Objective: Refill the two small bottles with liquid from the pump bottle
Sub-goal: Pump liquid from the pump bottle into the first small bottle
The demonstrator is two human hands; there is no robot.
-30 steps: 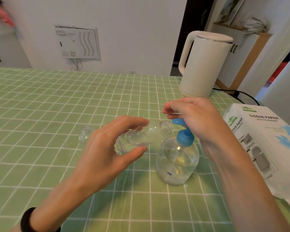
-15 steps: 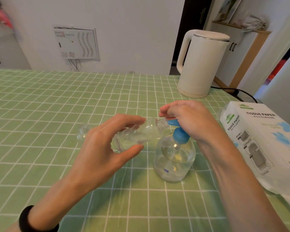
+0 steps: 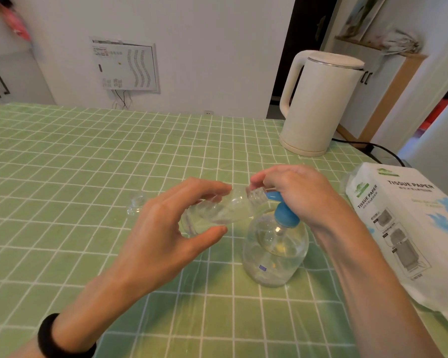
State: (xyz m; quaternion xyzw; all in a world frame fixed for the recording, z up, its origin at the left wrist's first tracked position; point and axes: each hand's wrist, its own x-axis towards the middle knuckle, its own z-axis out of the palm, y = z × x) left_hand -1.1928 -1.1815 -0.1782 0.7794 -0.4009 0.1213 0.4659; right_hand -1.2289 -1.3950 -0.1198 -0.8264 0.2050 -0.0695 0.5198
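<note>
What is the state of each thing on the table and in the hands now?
small bottle: uncapped, tilted, mouth at nozzle, held by left hand.
pump bottle: upright, partly full, right hand on its pump.
kettle: upright, lid closed.
tissue pack: lying flat.

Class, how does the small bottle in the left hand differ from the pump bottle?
The small bottle is held tilted, nearly horizontal; the pump bottle stands upright on the table. The small bottle is slim, its neck uncapped; the pump bottle is round with a blue pump. Both are clear.
</note>
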